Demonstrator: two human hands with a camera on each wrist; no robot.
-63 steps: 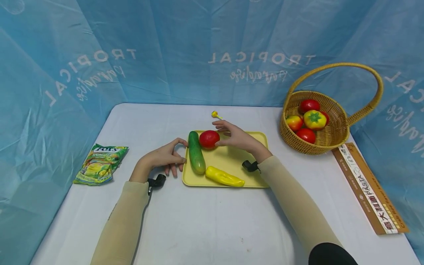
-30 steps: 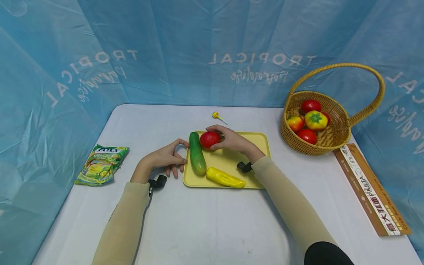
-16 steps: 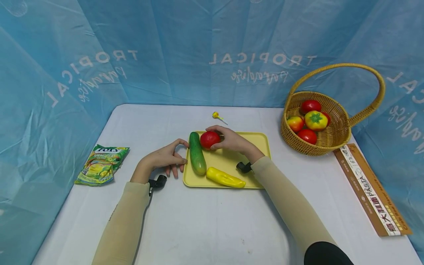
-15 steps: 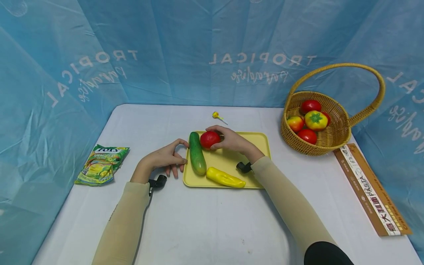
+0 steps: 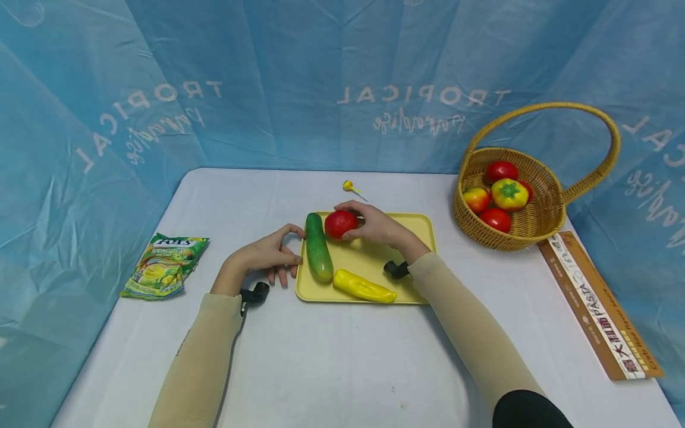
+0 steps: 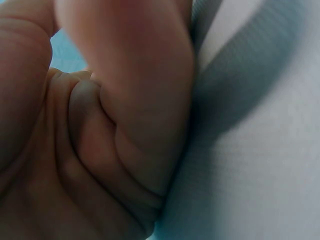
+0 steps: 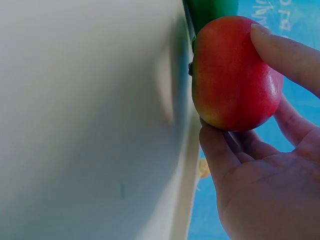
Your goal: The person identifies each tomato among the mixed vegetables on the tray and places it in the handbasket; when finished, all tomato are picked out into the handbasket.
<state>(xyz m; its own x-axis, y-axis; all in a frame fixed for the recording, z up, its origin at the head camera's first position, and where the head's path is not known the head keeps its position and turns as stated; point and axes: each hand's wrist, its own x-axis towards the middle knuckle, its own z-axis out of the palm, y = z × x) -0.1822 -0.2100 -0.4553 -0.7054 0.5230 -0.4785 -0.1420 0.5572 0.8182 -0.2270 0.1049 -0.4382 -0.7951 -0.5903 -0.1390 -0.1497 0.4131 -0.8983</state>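
My right hand (image 5: pixel 374 226) grips a red tomato (image 5: pixel 341 224) over the back left part of the yellow tray (image 5: pixel 369 257), its thumb and fingers at the tomato's sides. In the right wrist view the tomato's small green stem end faces the tray. A green cucumber (image 5: pixel 319 249) lies along the tray's left side, just left of the tomato. Near the front rim is a long yellow pepper (image 5: pixel 364 286). My left hand (image 5: pixel 262 251) holds the tray's left rim with index finger and thumb; in the left wrist view its curled fingers (image 6: pixel 145 100) hide the rim.
A wicker basket (image 5: pixel 484 236) with several red and yellow vegetables stands at the back right, its handle raised. Beside it lies a long brown pasta box (image 5: pixel 599 306). A green snack bag (image 5: pixel 163 266) is at the left, a yellow lollipop (image 5: pixel 348 186) behind the tray.
My right hand has moved left and closed round the tomato. Since half a second ago, the tomato has shifted very slightly right with it. My left hand has stayed at the tray's rim.
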